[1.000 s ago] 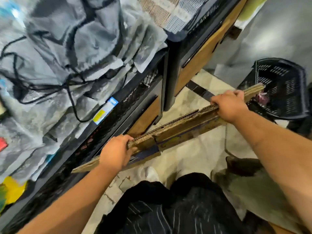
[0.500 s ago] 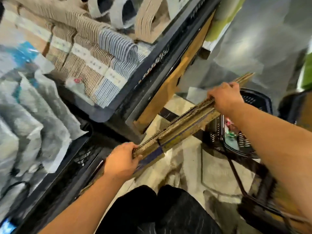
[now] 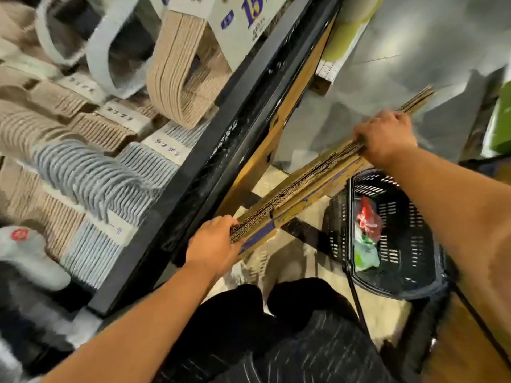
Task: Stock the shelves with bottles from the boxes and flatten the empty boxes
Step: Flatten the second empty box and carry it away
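Two hands (image 3: 212,246) (image 3: 387,138) — fingers (image 3: 224,224) round cardboard stack (image 3: 304,192)

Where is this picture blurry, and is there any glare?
Head view, centre: the flattened cardboard, left hand and right hand look fairly sharp; head view, far left: the stacked shelf goods smear with motion blur; head view, upper right: bright glare washes out the grey floor.

Black plastic basket (image 3: 414,233) holding coloured packets (image 3: 367,221), stacked beige and grey knitted goods (image 3: 91,175), price sign (image 3: 249,15)
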The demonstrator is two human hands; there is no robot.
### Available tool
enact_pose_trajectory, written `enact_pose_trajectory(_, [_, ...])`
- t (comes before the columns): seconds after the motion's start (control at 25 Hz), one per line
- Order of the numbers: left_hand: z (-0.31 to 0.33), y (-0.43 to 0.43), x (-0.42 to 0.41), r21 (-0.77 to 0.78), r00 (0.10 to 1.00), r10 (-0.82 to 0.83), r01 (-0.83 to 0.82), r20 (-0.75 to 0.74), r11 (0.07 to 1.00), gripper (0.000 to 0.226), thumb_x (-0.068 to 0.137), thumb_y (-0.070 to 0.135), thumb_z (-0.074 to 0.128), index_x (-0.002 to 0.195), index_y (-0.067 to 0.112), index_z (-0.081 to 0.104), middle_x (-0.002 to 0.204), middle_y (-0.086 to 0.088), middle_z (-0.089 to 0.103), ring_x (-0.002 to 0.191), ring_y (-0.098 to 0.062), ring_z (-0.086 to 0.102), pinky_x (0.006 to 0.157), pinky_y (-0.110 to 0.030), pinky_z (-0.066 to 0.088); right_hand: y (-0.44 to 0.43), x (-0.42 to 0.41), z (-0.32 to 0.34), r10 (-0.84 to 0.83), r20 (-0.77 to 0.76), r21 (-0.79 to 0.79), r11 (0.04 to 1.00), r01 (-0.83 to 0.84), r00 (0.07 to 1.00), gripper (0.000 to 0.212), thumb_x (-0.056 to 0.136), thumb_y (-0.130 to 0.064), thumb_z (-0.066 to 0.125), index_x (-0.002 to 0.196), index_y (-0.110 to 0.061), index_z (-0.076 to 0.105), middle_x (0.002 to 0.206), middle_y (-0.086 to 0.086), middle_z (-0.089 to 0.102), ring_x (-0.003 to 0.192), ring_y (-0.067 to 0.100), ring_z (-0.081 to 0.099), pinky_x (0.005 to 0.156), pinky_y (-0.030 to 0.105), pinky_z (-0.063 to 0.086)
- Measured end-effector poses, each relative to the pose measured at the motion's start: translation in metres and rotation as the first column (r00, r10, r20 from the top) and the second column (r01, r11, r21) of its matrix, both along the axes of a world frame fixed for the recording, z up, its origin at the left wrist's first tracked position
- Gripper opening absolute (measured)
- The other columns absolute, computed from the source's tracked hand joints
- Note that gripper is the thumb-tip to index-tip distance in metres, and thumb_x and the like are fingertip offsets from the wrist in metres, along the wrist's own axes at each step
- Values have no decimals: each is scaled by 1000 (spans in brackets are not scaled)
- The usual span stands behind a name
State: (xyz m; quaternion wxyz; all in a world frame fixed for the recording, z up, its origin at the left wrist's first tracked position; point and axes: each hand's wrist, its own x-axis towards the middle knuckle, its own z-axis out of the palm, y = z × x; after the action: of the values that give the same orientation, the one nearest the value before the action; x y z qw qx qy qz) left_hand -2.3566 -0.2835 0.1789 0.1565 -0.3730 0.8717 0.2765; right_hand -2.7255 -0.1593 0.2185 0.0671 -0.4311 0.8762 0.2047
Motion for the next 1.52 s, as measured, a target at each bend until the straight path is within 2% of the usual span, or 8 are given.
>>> enact_pose_trajectory(0.36, [-104, -18, -148, 35, 984, 158, -161, 85, 986, 34, 89, 41, 68, 119, 26, 61, 115, 2, 64, 110, -23, 59, 84, -35, 47, -53, -157, -152, 50, 153, -7, 999, -50, 987, 23, 88, -29, 68, 111, -25, 66, 117, 10, 64, 120, 33, 44, 107, 44, 28])
enact_pose_trajectory(0.56, [-185, -22, -195, 30, 956, 200, -211, 216, 977, 37, 92, 41, 64, 125, 25, 56, 123, 0, 62, 108, -26, 61, 79, -33, 46, -88, -193, -248, 117, 159, -51, 993, -110, 980, 23, 90, -33, 65, 112, -28, 69, 122, 6, 60, 122, 34, 39, 105, 49, 28])
enact_pose_trajectory(0.72, [-241, -20, -201, 100, 901, 297, -343, 315, 934, 34, 95, 38, 61, 125, 25, 53, 111, -7, 69, 101, -31, 65, 76, -35, 48, -111, -195, -305, 108, 120, -131, 987, -92, 987, 28, 88, -31, 64, 115, -27, 70, 127, 11, 53, 124, 36, 36, 108, 55, 24])
enact_pose_trajectory(0.88, [-282, -24, -189, -84, 925, 269, -256, 269, 963, 35, 91, 35, 66, 119, 16, 59, 112, -13, 68, 102, -34, 64, 83, -40, 49, -131, -183, -350, 104, 144, -138, 987, -84, 984, 26, 89, -34, 61, 112, -28, 72, 123, 12, 49, 123, 38, 36, 106, 56, 25])
enact_pose_trajectory(1.08, [-308, -26, -185, -164, 919, 224, -179, 324, 970, 42, 91, 36, 66, 126, 13, 58, 117, -13, 68, 97, -35, 66, 78, -39, 51, -147, -171, -378, 112, 136, -160, 983, -90, 984, 30, 89, -28, 64, 119, -23, 66, 132, 14, 46, 133, 41, 29, 106, 56, 27])
enact_pose_trajectory(1.2, [-315, -24, -187, -114, 895, 216, -186, 390, 976, 51, 97, 42, 56, 141, 16, 46, 135, -11, 58, 120, -31, 56, 92, -40, 46, -150, -173, -386, 148, 115, -158, 979, -129, 982, 39, 90, -22, 63, 128, -19, 60, 139, 16, 50, 140, 38, 26, 112, 55, 21])
enact_pose_trajectory(1.32, [-312, -20, -186, -80, 870, 170, -150, 463, 985, 48, 103, 44, 42, 143, 18, 40, 139, -9, 52, 126, -28, 49, 97, -35, 41, -147, -181, -384, 245, 102, -128, 964, -231, 964, 36, 90, -25, 65, 125, -22, 62, 125, 12, 62, 131, 34, 40, 113, 54, 18])
enact_pose_trajectory(1.52, [-300, -23, -187, -19, 921, 186, -191, 342, 981, 44, 100, 34, 52, 135, 7, 52, 128, -17, 62, 119, -35, 56, 93, -38, 42, -143, -197, -370, 311, 91, -52, 950, -307, 946, 26, 86, -28, 70, 112, -27, 65, 112, 6, 66, 118, 32, 47, 108, 53, 25])
